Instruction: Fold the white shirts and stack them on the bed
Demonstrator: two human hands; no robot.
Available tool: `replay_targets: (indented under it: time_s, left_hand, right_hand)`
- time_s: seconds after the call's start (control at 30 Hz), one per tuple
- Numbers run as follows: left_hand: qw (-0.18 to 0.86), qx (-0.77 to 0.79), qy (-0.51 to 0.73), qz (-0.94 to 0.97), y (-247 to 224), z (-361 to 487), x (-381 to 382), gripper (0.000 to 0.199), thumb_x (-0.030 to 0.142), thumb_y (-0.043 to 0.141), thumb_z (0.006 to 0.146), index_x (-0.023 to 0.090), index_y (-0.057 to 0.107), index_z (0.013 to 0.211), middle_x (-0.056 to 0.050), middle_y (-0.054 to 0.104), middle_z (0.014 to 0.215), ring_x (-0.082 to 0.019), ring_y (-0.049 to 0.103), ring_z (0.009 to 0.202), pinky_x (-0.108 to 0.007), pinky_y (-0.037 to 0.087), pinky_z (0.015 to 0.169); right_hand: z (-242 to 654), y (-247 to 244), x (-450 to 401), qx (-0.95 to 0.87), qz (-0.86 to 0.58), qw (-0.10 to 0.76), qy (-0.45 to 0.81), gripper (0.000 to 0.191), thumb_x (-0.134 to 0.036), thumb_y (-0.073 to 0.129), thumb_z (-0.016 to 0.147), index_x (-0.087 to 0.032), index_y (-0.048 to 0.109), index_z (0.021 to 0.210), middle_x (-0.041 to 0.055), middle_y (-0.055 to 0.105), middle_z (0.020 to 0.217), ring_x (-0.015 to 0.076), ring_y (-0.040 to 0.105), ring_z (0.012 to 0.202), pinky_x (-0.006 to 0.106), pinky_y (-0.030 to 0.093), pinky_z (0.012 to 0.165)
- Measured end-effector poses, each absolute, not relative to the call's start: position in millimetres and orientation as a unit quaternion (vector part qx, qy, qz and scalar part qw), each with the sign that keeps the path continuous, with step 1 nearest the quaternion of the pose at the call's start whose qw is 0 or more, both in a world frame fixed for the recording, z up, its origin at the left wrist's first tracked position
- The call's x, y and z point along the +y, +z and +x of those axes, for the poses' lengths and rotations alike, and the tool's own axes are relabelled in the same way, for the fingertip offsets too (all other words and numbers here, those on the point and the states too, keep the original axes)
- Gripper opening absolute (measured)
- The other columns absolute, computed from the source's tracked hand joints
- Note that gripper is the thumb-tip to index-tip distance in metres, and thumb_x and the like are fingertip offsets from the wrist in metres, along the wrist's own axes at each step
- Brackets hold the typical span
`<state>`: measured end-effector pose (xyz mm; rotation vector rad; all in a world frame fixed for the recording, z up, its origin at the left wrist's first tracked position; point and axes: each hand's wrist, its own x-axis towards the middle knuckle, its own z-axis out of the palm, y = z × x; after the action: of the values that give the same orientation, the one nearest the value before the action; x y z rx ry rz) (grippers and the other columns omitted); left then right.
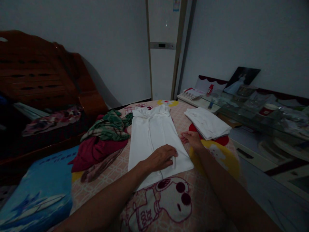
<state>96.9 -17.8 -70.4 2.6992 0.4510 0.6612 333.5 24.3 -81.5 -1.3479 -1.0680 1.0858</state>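
Two bare hands work well apart from each other over a white garment lying on the table. The left hand [164, 157], palm down above the near part of the cloth, has its thumb and fingers drawn together on a small raised pinch of white fabric. The right hand [191, 139] is by the garment's right edge, fingers curled in against the thumb; whether cloth is caught between them I cannot tell.

The white garment [152, 135] is plain, long and spread mostly flat, running away from the person. A seam-like line goes down its length, a little left of the middle. Its far end is bunched into soft ruffles, its left side is fairly straight, and the near right corner spreads outward.

Beneath is a pink patterned table cover [101, 193] with yellow patches and a cartoon dog near the hem. To the right of the garment rests a folded white cloth [207, 124]; to the left, a green plaid cloth [111, 125] is heaped against a dark red cloth [98, 151].

Farther out are a wooden bench [36, 71], a tall white cabinet-like unit [161, 71], and a glass-topped stand [251, 120] bearing a paper cup [267, 109].
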Motion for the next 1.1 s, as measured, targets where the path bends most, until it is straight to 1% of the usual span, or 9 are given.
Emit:
replay_targets:
  time_s: [0.07,0.2,0.3,0.4,0.6,0.77,0.9,1.0,1.1]
  left_hand:
    - [0.132,0.167,0.208,0.955,-69,99,-23,0.03,0.021,0.058,0.086,0.017,0.058,0.116,-0.011,0.063,0.115,-0.021,0.059,0.106,-0.033,0.05,0.092]
    - [0.089,0.191,0.197,0.957,-69,102,-31,0.031,0.017,0.047,0.091,0.017,0.059,0.12,-0.011,0.066,0.115,-0.02,0.063,0.103,-0.033,0.052,0.09]
    - [0.139,0.207,0.233,0.94,-69,102,-31,0.029,0.018,0.041,0.095,0.017,0.062,0.114,-0.009,0.069,0.11,-0.018,0.065,0.1,-0.03,0.052,0.089]
    - [0.205,0.225,0.263,0.915,-67,100,-29,0.024,0.021,0.044,0.094,0.016,0.064,0.105,-0.008,0.071,0.103,-0.016,0.067,0.095,-0.027,0.052,0.085]
    - [0.227,0.162,0.237,0.93,-64,95,-32,0.023,0.014,0.047,0.089,0.017,0.067,0.099,-0.008,0.07,0.107,-0.017,0.064,0.102,-0.029,0.05,0.092]
    - [0.246,0.137,0.199,0.939,-59,87,-35,0.025,0.015,0.05,0.087,0.019,0.07,0.102,-0.008,0.072,0.105,-0.019,0.065,0.102,-0.03,0.05,0.092]
    - [0.251,0.136,0.176,0.942,-60,84,-36,0.032,0.015,0.049,0.089,0.022,0.067,0.114,-0.007,0.068,0.12,-0.019,0.061,0.114,-0.031,0.048,0.099]
    - [0.243,0.132,0.167,0.946,-64,88,-37,0.035,0.017,0.047,0.091,0.024,0.065,0.12,-0.006,0.063,0.13,-0.019,0.056,0.124,-0.033,0.044,0.105]
    - [0.237,0.117,0.166,0.95,-67,91,-37,0.039,0.018,0.05,0.09,0.024,0.061,0.127,-0.007,0.059,0.136,-0.02,0.05,0.131,-0.037,0.039,0.111]
  right_hand:
    - [334,-82,24,-0.449,-0.563,0.524,0.454,0.009,-0.023,0.068,0.068,-0.015,0.07,0.07,0.0034,0.068,0.059,0.0133,0.059,0.048,0.025,0.05,0.047]
    - [334,-81,23,-0.451,-0.557,0.527,0.457,0.007,-0.022,0.067,0.069,-0.015,0.07,0.071,0.0035,0.068,0.059,0.0134,0.06,0.049,0.025,0.05,0.048]
    - [335,-80,22,-0.452,-0.556,0.524,0.46,0.007,-0.021,0.068,0.069,-0.015,0.07,0.071,0.0037,0.068,0.06,0.0135,0.06,0.05,0.025,0.05,0.048]
    - [334,-77,20,-0.451,-0.556,0.522,0.464,0.007,-0.022,0.069,0.068,-0.015,0.07,0.07,0.0037,0.068,0.06,0.0138,0.06,0.05,0.025,0.05,0.048]
    - [335,-77,19,-0.444,-0.548,0.531,0.47,0.013,-0.025,0.069,0.065,-0.015,0.069,0.072,0.0032,0.067,0.059,0.0132,0.059,0.047,0.024,0.05,0.046]
    - [333,-82,19,-0.459,-0.546,0.558,0.424,0.025,-0.035,0.07,0.064,-0.015,0.068,0.079,0.003,0.067,0.062,0.0115,0.056,0.046,0.022,0.045,0.041]
    - [325,-84,17,-0.5,-0.556,0.541,0.385,0.031,-0.039,0.067,0.068,-0.015,0.071,0.086,0.0037,0.069,0.066,0.01,0.051,0.042,0.022,0.041,0.039]
    - [322,-85,14,-0.582,-0.549,0.489,0.346,0.03,-0.036,0.064,0.073,-0.016,0.074,0.092,0.004,0.072,0.072,0.0135,0.058,0.051,0.024,0.046,0.048]
    - [323,-83,11,-0.673,-0.56,0.407,0.262,0.019,-0.026,0.065,0.072,-0.019,0.076,0.086,0.0053,0.073,0.08,0.0189,0.066,0.071,0.028,0.051,0.065]
